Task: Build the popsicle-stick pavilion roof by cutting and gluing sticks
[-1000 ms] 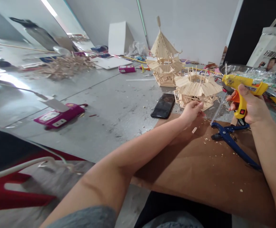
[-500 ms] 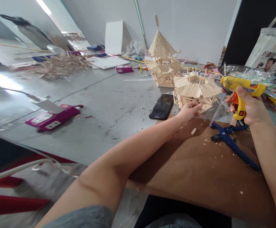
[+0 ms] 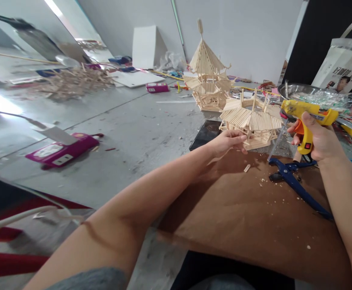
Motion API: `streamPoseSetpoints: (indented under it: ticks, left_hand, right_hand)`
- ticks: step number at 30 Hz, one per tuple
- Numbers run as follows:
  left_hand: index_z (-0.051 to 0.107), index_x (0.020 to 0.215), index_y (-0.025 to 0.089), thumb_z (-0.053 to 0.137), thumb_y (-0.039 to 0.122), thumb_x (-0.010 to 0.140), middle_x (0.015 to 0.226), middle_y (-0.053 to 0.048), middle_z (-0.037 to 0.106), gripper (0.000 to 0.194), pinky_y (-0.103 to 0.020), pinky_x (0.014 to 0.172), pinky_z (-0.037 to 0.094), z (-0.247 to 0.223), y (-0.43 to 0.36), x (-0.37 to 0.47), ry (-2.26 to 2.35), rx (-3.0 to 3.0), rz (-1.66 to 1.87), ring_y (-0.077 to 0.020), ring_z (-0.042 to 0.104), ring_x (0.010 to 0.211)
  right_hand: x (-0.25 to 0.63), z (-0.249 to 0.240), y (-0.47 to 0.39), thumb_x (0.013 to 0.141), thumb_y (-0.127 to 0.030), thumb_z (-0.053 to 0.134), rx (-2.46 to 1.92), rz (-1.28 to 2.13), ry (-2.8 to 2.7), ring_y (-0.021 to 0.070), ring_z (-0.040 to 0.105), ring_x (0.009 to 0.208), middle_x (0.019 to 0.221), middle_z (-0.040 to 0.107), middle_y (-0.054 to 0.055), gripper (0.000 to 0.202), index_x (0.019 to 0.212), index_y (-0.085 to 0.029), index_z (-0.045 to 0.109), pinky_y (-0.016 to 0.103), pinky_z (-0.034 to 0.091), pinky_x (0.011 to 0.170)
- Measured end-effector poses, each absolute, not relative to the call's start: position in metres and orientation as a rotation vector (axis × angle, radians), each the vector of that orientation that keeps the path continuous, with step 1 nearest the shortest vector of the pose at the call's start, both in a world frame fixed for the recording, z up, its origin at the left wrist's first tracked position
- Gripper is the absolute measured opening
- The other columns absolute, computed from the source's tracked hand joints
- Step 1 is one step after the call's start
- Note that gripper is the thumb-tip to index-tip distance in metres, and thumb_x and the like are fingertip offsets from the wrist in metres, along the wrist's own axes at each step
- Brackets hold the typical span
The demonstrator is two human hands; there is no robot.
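My left hand (image 3: 228, 143) has its fingers closed at the lower front edge of a small pavilion model (image 3: 248, 117) made of pale wooden sticks. Its roof is sloped, with several short posts standing up from the top. In my right hand (image 3: 323, 139) is a yellow hot glue gun (image 3: 305, 110), held to the right of the model with its nozzle pointing left. My fingers wrap its handle near the orange trigger. Blue cutting pliers (image 3: 299, 187) lie below it on the brown sheet (image 3: 224, 217), beside a short stick piece (image 3: 247, 168).
Behind the small model stands a taller stick pagoda (image 3: 209, 80). A black phone (image 3: 204, 135) lies at the left. Purple power strips (image 3: 62, 151), a pile of sticks (image 3: 76, 82), a metal bowl (image 3: 284, 88) and a white bag (image 3: 339, 60) surround the work area.
My left hand has moved left and slightly nearer, and the small pavilion has turned and shifted with it, now overlapping the phone's edge. The glue gun stays nearly in place.
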State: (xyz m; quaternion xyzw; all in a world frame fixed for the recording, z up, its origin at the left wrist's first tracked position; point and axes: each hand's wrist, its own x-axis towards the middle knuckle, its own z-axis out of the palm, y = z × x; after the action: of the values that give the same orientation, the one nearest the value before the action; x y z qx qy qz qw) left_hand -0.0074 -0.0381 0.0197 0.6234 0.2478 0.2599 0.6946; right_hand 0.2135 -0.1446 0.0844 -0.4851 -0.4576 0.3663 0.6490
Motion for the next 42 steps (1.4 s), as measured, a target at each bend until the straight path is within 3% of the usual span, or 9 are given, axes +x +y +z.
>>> streamPoseSetpoints:
  ticks: [3,6,10,16,21,25,31,42]
  left_hand:
    - [0.061,0.080,0.011,0.072,0.040,0.062,0.087,-0.007,0.067,0.035,-0.027,0.064,0.049,0.024,-0.027,-0.023,0.529,1.420,0.539,-0.0112,0.063,0.057]
    - [0.062,0.071,0.011,0.074,0.041,0.056,0.086,-0.009,0.068,0.036,-0.027,0.061,0.050,0.027,-0.016,-0.040,0.537,1.429,0.560,-0.0122,0.062,0.058]
    - [0.059,0.061,0.012,0.072,0.035,0.060,0.084,-0.013,0.067,0.026,-0.033,0.060,0.052,0.030,-0.010,-0.052,0.549,1.400,0.579,-0.0158,0.063,0.060]
    - [0.061,0.068,0.013,0.071,0.031,0.062,0.087,-0.009,0.067,0.021,-0.030,0.065,0.051,0.042,-0.018,-0.058,0.649,1.446,0.583,-0.0140,0.064,0.060]
    - [0.056,0.058,0.013,0.064,0.024,0.069,0.068,-0.004,0.066,0.017,-0.019,0.050,0.042,0.069,-0.038,-0.069,1.036,1.730,0.623,-0.0076,0.057,0.048]
    - [0.050,0.057,0.015,0.055,0.025,0.075,0.053,0.001,0.057,0.020,-0.019,0.041,0.032,0.087,-0.052,-0.065,1.232,1.880,1.058,-0.0045,0.045,0.037]
    - [0.048,0.054,0.017,0.057,0.027,0.070,0.047,0.003,0.048,0.021,-0.021,0.049,0.031,0.088,-0.052,-0.050,1.439,2.108,1.293,-0.0079,0.044,0.049]
    - [0.051,0.055,0.016,0.058,0.028,0.067,0.050,0.003,0.046,0.018,-0.023,0.057,0.032,0.089,-0.049,-0.044,1.499,2.285,1.208,-0.0091,0.044,0.055]
  right_hand:
    - [0.214,0.084,-0.144,0.066,-0.045,0.068,-1.116,0.832,-1.039,0.0098,0.050,0.036,0.062,0.064,0.001,0.029,0.068,-0.017,0.061,0.025,0.038,0.036]
    - [0.214,0.084,-0.145,0.066,-0.045,0.067,-1.127,0.835,-1.046,0.0096,0.050,0.037,0.063,0.065,0.002,0.028,0.068,-0.018,0.061,0.025,0.038,0.037]
    - [0.212,0.084,-0.146,0.066,-0.045,0.067,-1.141,0.831,-1.064,0.0093,0.049,0.036,0.061,0.064,0.000,0.027,0.071,-0.019,0.060,0.025,0.037,0.037]
    - [0.213,0.085,-0.146,0.063,-0.047,0.068,-1.147,0.845,-1.067,0.0101,0.048,0.035,0.061,0.063,0.001,0.030,0.070,-0.018,0.060,0.026,0.037,0.036]
    - [0.215,0.085,-0.146,0.063,-0.049,0.068,-1.157,0.857,-1.105,0.0104,0.049,0.035,0.061,0.064,0.002,0.033,0.069,-0.018,0.059,0.028,0.040,0.038]
    - [0.212,0.085,-0.148,0.066,-0.047,0.066,-1.154,0.830,-1.114,0.0100,0.048,0.034,0.062,0.064,0.001,0.030,0.071,-0.019,0.060,0.027,0.038,0.036]
    - [0.208,0.088,-0.150,0.065,-0.047,0.067,-1.145,0.804,-1.121,0.0100,0.047,0.034,0.059,0.063,0.000,0.029,0.071,-0.020,0.060,0.026,0.035,0.035]
    - [0.208,0.091,-0.151,0.065,-0.046,0.068,-1.114,0.807,-1.131,0.0100,0.047,0.035,0.059,0.062,0.001,0.028,0.068,-0.020,0.061,0.027,0.036,0.035]
